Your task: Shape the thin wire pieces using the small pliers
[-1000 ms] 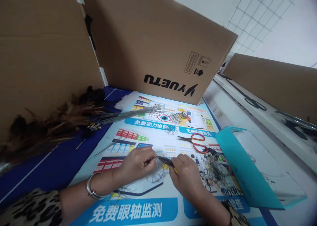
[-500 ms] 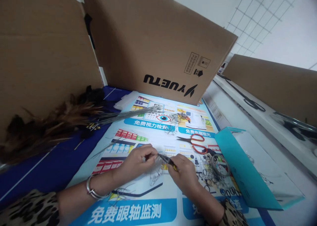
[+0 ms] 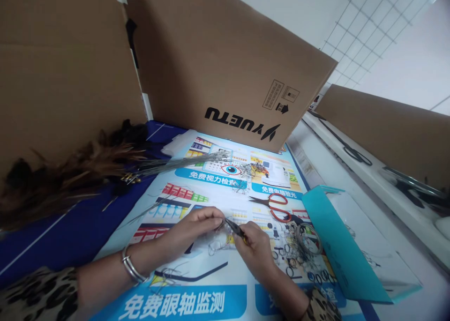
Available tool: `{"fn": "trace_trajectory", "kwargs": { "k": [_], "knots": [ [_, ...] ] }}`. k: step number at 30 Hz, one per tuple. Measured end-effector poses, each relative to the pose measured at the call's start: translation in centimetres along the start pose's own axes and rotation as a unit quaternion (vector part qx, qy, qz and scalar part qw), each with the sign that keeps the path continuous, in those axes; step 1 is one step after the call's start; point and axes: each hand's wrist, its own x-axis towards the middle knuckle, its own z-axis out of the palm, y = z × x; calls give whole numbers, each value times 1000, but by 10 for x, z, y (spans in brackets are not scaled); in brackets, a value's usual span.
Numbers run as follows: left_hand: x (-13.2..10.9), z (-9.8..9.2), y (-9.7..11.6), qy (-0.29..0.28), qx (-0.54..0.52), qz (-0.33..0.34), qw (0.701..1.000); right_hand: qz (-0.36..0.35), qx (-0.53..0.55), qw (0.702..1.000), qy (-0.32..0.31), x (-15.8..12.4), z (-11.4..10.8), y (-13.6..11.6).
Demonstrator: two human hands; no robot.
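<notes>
My left hand (image 3: 195, 227) is closed in a pinch on a thin bent wire piece (image 3: 217, 239) just above a printed poster (image 3: 197, 302). My right hand (image 3: 256, 250) grips small pliers (image 3: 235, 227) with a yellow handle, and their dark jaws meet the wire right at my left fingertips. A silver bangle (image 3: 131, 267) sits on my left wrist. Both sleeves have a leopard print.
Red-handled scissors (image 3: 276, 205) lie beyond my right hand, with a pile of small metal rings (image 3: 302, 250) beside it. A teal folder (image 3: 346, 250) lies at the right. Brown feathers (image 3: 70, 175) on wire stems (image 3: 183, 160) lie at the left. Cardboard panels (image 3: 218, 58) stand behind.
Both hands have drifted slightly left and up on the poster, staying together on the wire. The wire piece hanging below them has shifted. The camera has tilted a little.
</notes>
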Motion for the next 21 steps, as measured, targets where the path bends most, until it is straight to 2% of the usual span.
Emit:
{"fn": "trace_trajectory", "kwargs": {
  "k": [7,17,21],
  "knots": [
    [1,0,1,-25,-96,-37,994,-6,14,1000,5,0,6,0],
    [0,-3,6,-52,-122,-31,991,-32,-25,999,31,4,6,-1],
    [-4,-3,9,-49,-82,-15,995,-39,-40,998,35,4,7,0]
  ]
}}
